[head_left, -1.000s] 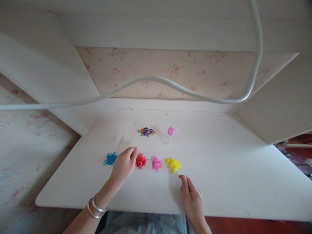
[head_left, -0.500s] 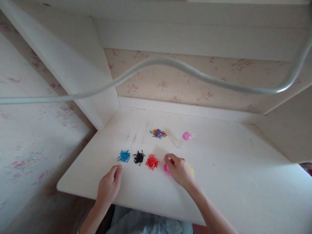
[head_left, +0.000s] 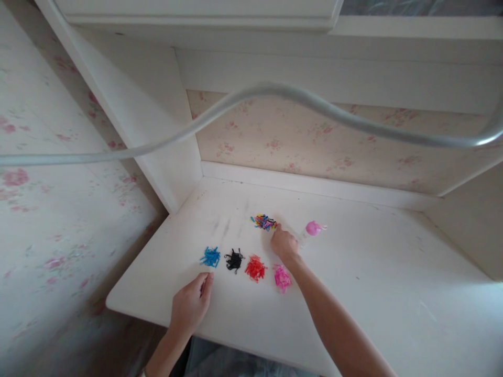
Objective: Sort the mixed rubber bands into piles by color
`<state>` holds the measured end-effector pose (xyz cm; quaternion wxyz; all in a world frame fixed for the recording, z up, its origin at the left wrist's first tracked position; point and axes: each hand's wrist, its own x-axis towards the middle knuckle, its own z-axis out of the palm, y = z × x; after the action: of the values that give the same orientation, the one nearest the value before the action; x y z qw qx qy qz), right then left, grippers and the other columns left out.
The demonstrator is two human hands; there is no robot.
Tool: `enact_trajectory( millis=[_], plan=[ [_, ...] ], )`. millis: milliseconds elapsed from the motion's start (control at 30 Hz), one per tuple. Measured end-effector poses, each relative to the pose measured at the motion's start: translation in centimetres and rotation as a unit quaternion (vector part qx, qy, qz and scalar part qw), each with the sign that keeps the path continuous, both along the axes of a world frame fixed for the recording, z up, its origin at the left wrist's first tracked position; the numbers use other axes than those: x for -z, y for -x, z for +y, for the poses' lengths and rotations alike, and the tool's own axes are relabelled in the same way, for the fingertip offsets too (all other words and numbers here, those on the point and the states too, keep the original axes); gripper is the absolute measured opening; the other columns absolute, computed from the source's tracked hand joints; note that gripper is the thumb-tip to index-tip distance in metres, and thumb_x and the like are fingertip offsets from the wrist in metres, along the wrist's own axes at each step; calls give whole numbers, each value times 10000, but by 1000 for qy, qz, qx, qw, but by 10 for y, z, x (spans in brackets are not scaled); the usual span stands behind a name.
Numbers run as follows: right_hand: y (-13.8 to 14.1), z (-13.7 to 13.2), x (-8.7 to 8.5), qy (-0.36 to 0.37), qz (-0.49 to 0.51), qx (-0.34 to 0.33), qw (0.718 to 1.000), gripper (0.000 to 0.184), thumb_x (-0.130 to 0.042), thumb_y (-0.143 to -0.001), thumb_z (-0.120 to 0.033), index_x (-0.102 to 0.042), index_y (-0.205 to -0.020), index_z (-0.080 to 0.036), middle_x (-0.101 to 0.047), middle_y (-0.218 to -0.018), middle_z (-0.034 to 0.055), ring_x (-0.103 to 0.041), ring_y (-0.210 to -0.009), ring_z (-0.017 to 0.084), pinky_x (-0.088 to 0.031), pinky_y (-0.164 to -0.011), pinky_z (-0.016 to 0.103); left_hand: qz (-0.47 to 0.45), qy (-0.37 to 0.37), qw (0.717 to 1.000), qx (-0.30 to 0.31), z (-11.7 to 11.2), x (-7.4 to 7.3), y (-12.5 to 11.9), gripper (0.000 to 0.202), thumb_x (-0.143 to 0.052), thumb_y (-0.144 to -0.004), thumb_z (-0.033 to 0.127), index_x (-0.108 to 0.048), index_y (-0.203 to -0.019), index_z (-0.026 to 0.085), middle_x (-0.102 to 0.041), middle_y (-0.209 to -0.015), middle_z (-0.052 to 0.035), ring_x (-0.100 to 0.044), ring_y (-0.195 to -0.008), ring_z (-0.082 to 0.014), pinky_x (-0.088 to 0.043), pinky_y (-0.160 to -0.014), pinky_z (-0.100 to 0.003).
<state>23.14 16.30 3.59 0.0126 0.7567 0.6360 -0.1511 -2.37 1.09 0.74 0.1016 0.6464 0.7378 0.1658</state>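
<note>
My right hand (head_left: 284,244) reaches forward over the desk, its fingers curled and its fingertips at the right end of a multicoloured pile of small rubber bands (head_left: 262,221). Whatever lies between those fingertips is too small to make out. My left hand (head_left: 191,302) is closed near the desk's front edge, thumb against the fingers, just below the pile of blue rubber bands (head_left: 211,257); any contents are hidden. To the right of the blue ones lie black rubber bands (head_left: 234,260), red rubber bands (head_left: 255,268) and pink rubber bands (head_left: 282,278), the last beside my right forearm.
Right of my right hand is a clear container with a pink top (head_left: 313,228). A white desk (head_left: 373,309) bears everything, with a side panel (head_left: 145,120) on the left and a shelf above. A pale cable or tube (head_left: 271,90) crosses the view high up.
My right hand has moved from above the pink pile forward to the multicoloured pile, uncovering the pink bands. The yellow bands seen before are now out of sight. My left hand stays closed near the blue pile.
</note>
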Motion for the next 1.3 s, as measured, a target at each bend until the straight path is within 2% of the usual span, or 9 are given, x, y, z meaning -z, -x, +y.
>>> enact_trajectory(
  millis=[100, 200, 300, 433, 700, 833, 967, 1133, 1300],
  plan=[
    [0, -4, 0, -2, -8, -4, 1000, 390, -319, -937, -221, -506, -1250, -84, -654, -993, 230, -645, -948, 304, -484, -757, 449, -14, 9, 1000, -4, 2, -1, 1, 362, -318, -940, 430, -630, -888, 254, -671, -658, 20, -644, -627, -129, -365, -556, -194],
    [0, -12, -1, -9, -17, -12, 1000, 360, -329, -944, -273, -558, -1181, -127, -657, -997, 205, -644, -959, 292, -477, -777, 430, -12, 14, 1000, -4, 2, -1, 1, 368, -315, -941, 432, -634, -885, 256, -672, -664, 16, -645, -639, -133, -368, -563, -200],
    [-1, -17, -1, -15, -23, -15, 1000, 360, -332, -944, -300, -537, -1206, -164, -665, -994, 173, -647, -951, 278, -478, -777, 400, -10, 16, 1000, 2, 2, -2, 0, 367, -315, -941, 430, -637, -883, 264, -673, -669, 18, -646, -649, -132, -364, -558, -199],
    [-3, -11, -2, -13, -28, 2, 1000, 398, -324, -945, -316, -475, -1265, -133, -668, -972, 173, -658, -910, 264, -489, -736, 360, -3, 15, 1000, 1, 2, -3, -1, 357, -324, -938, 427, -637, -870, 269, -665, -657, 23, -642, -635, -131, -356, -547, -197],
    [-1, -10, -1, -23, -40, -7, 999, 357, -319, -946, -266, -627, -1085, -152, -671, -980, 180, -655, -931, 276, -484, -755, 385, -6, 15, 1000, 3, 0, -2, 0, 336, -332, -939, 416, -632, -894, 271, -677, -689, 27, -648, -661, -135, -360, -569, -209],
    [0, -29, -6, -36, -50, -22, 998, 342, -337, -944, -257, -652, -1016, -145, -680, -946, 180, -662, -896, 280, -472, -741, 375, 10, 17, 1000, 6, 1, -2, -1, 351, -328, -940, 425, -631, -861, 266, -668, -671, 26, -638, -634, -134, -349, -559, -214],
    [-10, -61, -17, -46, -41, -30, 998, 357, -316, -964, -345, -654, -1030, -248, -706, -890, 100, -675, -808, 226, -441, -660, 282, 18, 10, 1000, 14, 1, -1, 0, 348, -340, -935, 422, -638, -846, 263, -671, -656, 24, -636, -618, -131, -338, -546, -212],
    [-52, -104, -24, -108, 16, 6, 994, 354, -342, -948, -402, -679, -1003, -309, -722, -792, 34, -671, -712, 176, -355, -565, 221, 18, 10, 1000, 16, 2, 2, -1, 340, -353, -933, 434, -645, -877, 268, -683, -679, 28, -642, -622, -128, -326, -538, -211],
    [-92, -131, -14, -83, 61, 49, 993, 345, -370, -922, -417, -695, -979, -317, -727, -758, 9, -673, -715, 177, -344, -551, 221, 28, 32, 999, 7, 3, 1, -1, 329, -376, -920, 444, -651, -862, 272, -677, -662, 27, -639, -614, -138, -309, -524, -209]
  ],
)
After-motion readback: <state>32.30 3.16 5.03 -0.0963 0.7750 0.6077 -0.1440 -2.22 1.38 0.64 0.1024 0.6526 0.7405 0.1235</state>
